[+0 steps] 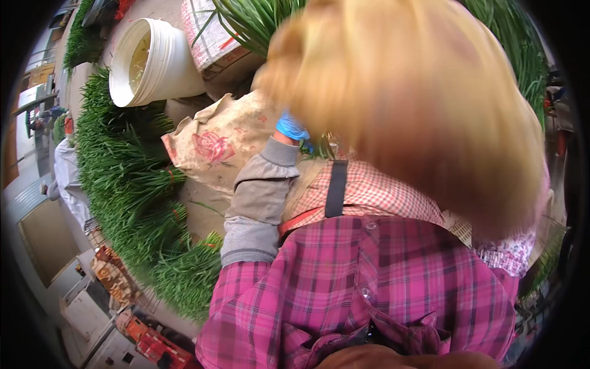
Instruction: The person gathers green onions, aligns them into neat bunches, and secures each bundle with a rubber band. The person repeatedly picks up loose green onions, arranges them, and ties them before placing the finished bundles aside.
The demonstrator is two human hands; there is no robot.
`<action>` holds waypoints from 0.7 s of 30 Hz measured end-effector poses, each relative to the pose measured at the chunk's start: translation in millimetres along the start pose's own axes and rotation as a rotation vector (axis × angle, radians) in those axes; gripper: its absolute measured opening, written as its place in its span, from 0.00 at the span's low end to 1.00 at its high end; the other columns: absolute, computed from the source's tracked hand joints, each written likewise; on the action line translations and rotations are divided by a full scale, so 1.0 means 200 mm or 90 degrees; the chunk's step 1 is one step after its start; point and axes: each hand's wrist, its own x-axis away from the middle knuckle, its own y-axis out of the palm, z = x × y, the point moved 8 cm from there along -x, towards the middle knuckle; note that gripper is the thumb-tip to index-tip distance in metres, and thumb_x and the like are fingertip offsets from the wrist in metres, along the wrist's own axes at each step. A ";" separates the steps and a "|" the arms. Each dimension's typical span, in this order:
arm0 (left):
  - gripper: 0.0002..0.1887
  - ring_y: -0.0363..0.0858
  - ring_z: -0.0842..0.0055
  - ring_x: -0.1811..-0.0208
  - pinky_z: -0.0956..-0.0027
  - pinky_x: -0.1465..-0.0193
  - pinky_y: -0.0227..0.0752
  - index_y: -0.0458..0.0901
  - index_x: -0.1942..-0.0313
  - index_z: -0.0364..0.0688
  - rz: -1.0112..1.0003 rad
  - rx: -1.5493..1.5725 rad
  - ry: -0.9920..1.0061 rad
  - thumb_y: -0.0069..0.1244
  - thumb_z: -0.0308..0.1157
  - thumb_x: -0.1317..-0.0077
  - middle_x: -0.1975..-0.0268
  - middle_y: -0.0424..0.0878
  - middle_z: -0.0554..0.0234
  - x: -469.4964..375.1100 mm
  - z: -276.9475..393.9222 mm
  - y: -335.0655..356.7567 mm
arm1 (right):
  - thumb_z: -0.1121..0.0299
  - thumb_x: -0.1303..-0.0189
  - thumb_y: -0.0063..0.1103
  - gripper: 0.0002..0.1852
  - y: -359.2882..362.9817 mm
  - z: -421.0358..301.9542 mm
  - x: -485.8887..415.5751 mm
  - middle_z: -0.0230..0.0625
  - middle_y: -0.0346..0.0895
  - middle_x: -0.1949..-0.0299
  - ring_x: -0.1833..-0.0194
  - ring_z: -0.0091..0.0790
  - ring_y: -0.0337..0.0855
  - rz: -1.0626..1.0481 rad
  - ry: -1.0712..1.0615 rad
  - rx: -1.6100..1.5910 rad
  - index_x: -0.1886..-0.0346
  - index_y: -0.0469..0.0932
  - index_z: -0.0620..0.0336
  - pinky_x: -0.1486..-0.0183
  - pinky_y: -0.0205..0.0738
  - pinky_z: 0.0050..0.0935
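Observation:
My left hand [291,127] wears a blue glove. Only its wrist end shows below a grey sleeve cover; the fingers are hidden. Beside it lies a stained beige cloth [216,143] with a printed pink flower. A few green stems [325,146] show near the glove. A large yellow-brown blur [405,92] very close to the camera covers the upper right. It continues from my right sleeve's floral cover [502,256] and may be my right hand, but its fingers cannot be made out. Whatever lies behind the blur is hidden.
Many bundles of green leafy stalks [124,170], some tied with orange bands, line the floor at left. A white plastic bucket [173,67] holding murky liquid leans beside a printed carton [226,50]. More long leaves [258,18] lie at the top. A red vehicle [154,343] stands lower left.

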 end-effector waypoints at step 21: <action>0.14 0.76 0.85 0.77 0.79 0.74 0.71 0.83 0.60 0.36 -0.050 -0.121 -0.087 0.65 0.23 0.49 0.70 0.84 0.67 -0.03 -0.08 -0.01 | 0.70 0.47 0.70 0.11 -0.09 0.61 0.21 0.41 0.82 0.60 0.55 0.39 0.81 0.010 0.027 -0.543 0.62 0.82 0.63 0.50 0.76 0.34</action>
